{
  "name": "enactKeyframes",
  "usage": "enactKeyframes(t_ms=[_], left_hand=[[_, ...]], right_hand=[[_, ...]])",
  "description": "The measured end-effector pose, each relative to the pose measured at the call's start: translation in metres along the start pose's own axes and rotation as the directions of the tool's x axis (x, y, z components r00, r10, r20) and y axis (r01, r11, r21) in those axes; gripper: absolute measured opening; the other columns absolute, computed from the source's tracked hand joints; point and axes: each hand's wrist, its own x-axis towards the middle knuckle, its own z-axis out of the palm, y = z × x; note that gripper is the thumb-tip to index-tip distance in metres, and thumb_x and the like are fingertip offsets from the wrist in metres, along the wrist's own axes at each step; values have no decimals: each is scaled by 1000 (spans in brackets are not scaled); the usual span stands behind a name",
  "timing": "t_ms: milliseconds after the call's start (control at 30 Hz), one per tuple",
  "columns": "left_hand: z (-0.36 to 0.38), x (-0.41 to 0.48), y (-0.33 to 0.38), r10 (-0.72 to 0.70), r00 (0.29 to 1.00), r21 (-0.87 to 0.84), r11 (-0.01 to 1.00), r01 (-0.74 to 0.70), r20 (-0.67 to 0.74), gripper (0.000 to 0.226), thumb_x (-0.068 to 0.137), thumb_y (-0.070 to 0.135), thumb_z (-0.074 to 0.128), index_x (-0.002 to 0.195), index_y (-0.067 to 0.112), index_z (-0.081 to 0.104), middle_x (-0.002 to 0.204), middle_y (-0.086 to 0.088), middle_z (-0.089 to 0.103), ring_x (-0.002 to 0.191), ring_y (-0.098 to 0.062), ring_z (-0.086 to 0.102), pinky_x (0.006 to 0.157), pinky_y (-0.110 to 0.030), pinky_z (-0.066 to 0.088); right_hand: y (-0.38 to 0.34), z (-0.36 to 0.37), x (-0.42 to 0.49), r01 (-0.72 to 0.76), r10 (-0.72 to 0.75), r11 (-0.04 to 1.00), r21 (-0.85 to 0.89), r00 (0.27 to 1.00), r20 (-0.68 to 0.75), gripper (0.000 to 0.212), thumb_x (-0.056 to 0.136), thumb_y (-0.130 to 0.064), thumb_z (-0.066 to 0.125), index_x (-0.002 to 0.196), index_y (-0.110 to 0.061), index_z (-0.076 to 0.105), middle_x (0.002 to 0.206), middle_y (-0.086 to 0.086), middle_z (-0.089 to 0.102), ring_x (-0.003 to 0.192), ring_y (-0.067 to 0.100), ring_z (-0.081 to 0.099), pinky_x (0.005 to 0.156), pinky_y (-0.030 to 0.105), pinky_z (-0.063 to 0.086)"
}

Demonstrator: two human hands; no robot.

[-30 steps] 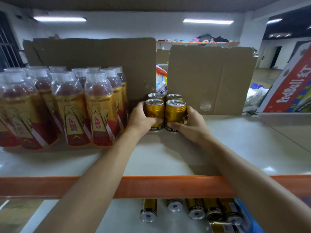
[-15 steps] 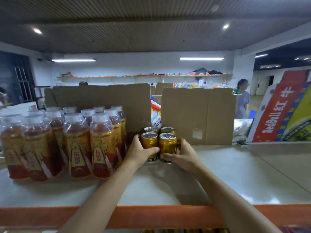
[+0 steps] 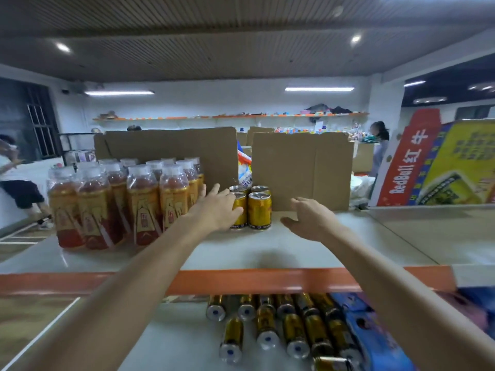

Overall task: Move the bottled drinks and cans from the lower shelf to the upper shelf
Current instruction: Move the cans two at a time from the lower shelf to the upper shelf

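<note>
Four gold cans point(image 3: 259, 212) were seen standing upright on the upper shelf point(image 3: 294, 253), set two by two and touching one another, just in front of two cardboard sheets point(image 3: 300, 170). Beside them, to the left, a cluster of bottled drinks point(image 3: 143, 207) with white caps was packed close. Four bottles were counted in the front row, but the rows behind overlapped, so a full count could not be made.

The left hand point(image 3: 217, 210) was held with its fingers straight and spread, lying across the front-left can. Whether it touched that can could not be told. The right hand point(image 3: 310, 220) was held slack with its fingers loosely apart, above the shelf and clear of the cans on their right; nothing was gripped by it.

On the lower shelf point(image 3: 174, 338), below the orange rail, more gold cans point(image 3: 293, 333) were laid on their sides in two rough rows. At least eight were counted. A blue pack point(image 3: 375, 344) was set against them on the right. One red and yellow Red Bull carton point(image 3: 409, 162) was propped at the far right of the upper shelf.
</note>
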Motion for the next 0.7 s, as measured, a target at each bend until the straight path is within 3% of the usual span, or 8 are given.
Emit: enactKeyframes(t_ms=[100,233,300,400,533,700], left_hand=[[-5,-26,1,49,998,2,999,-49,47,53,104,39,26,145,8,40,158,-11,27,147,-30,20,120,-46,15],[-3,-65,-8,129,991,-97,987,-125,36,43,104,39,29,122,7,52,134,-11,49,122,-28,48,103,-45,39],[-2,-85,-10,151,987,-110,983,-146,45,39,104,38,30,113,8,52,122,-11,53,110,-27,51,97,-45,42],[4,-112,-15,188,981,-103,978,-183,51,35,104,37,32,109,8,52,118,-12,53,108,-28,52,95,-44,42],[15,-148,-23,216,975,-76,974,-212,56,41,103,38,33,120,7,53,124,-11,55,114,-29,52,100,-46,42],[25,-183,-33,204,976,-89,976,-197,79,39,103,38,33,118,8,52,119,-11,55,109,-25,50,97,-46,43]], right_hand=[[-18,-11,-27,36,-37,999,-26,998,-42,50,95,-43,54,129,-8,52,135,8,56,127,29,51,92,42,52],[-42,-17,-68,82,-84,996,-39,994,-73,38,95,-34,58,116,-2,53,120,14,59,114,34,54,86,36,46],[-55,-20,-93,96,-102,992,-79,992,-74,40,94,-34,60,117,-1,53,120,16,59,114,34,54,86,35,42],[-71,-20,-124,126,-132,983,-136,990,-43,41,90,-32,64,116,-2,54,123,15,59,116,32,54,91,36,44],[-97,-19,-160,134,-135,983,-127,991,-1,46,88,-30,67,120,-1,52,123,15,58,116,32,53,91,40,47],[-120,-7,-182,157,-150,976,-148,987,53,50,87,-32,69,125,-6,51,128,11,57,119,30,52,93,41,51]])
